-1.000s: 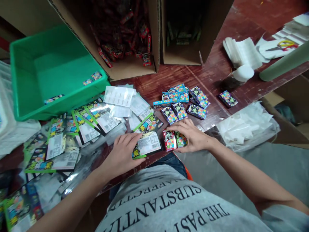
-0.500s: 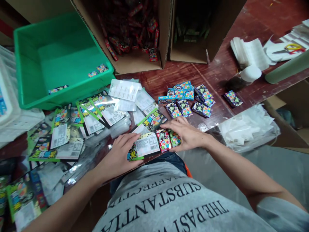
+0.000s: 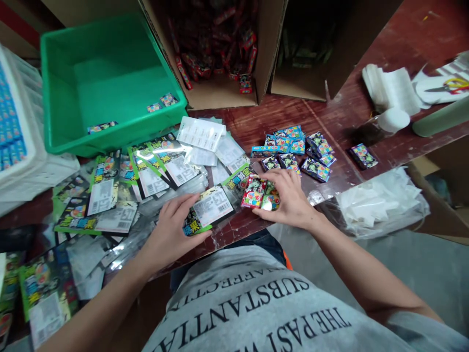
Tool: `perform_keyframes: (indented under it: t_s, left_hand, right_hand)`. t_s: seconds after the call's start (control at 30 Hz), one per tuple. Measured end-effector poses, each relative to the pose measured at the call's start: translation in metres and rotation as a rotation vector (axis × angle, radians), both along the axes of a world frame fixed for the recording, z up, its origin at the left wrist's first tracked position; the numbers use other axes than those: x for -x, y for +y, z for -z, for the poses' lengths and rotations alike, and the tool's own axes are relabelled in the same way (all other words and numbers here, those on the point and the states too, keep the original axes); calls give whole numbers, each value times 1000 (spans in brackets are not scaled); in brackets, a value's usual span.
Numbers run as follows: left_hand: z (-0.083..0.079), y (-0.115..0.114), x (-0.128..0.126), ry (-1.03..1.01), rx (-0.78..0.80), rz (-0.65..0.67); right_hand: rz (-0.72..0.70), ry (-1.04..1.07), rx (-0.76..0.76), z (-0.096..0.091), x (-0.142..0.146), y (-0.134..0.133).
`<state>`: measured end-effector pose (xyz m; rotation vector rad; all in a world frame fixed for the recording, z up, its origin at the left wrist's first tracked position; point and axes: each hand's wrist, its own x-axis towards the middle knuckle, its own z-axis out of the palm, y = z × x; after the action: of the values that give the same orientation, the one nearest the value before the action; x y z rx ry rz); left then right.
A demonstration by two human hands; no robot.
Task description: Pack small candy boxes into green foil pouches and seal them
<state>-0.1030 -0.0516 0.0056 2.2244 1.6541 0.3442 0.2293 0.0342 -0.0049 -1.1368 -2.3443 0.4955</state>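
My left hand grips a flat green and clear plastic bag with a white barcode label, holding it at the front edge of the dark red wooden table. My right hand is closed on small candy packets, one red and one green, right beside the bag's open end. A cluster of several blue and black candy packets lies on the table just beyond my right hand.
Several more green bags are spread over the left of the table. A green plastic bin stands at the back left, two open cardboard boxes behind. A clear plastic bag heap lies right.
My right hand has lifted the red and green packets and shifted them up and right, tilting them. My left hand has drawn the bag slightly left and raised its end.
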Motion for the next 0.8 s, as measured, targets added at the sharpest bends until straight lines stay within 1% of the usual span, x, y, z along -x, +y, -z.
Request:
perform_keyframes:
  t_s: [0.07, 0.13, 0.3, 0.43, 0.5, 0.57, 0.63, 0.73, 0.8]
  left_hand:
    - [0, -2, 2, 3, -8, 24]
    - [0, -4, 3, -2, -2, 41]
    - [1, -7, 3, 3, 14, 53]
    - [9, -10, 0, -23, 83, 145]
    - [14, -12, -2, -43, 111, 161]
    - [19, -13, -2, -47, 128, 139]
    - [22, -14, -2, -40, 133, 113]
    - [23, -14, -4, -39, 127, 101]
    - [22, -12, -7, -51, 116, 109]
  right_hand:
    - [67, 13, -41, 0, 5, -2]
    - [50, -14, -46, 0, 10, -4]
    - [-187, -84, 86, -2, 19, -11]
    - [-393, -104, 180, 4, 26, -11]
    - [-444, -114, 206, 9, 28, -10]
    - [-454, -113, 215, 12, 24, -9]
    - [-434, -117, 210, 13, 16, -9]
    - [-378, -142, 206, 10, 2, -8]
    - [-386, -141, 212, 9, -1, -5]
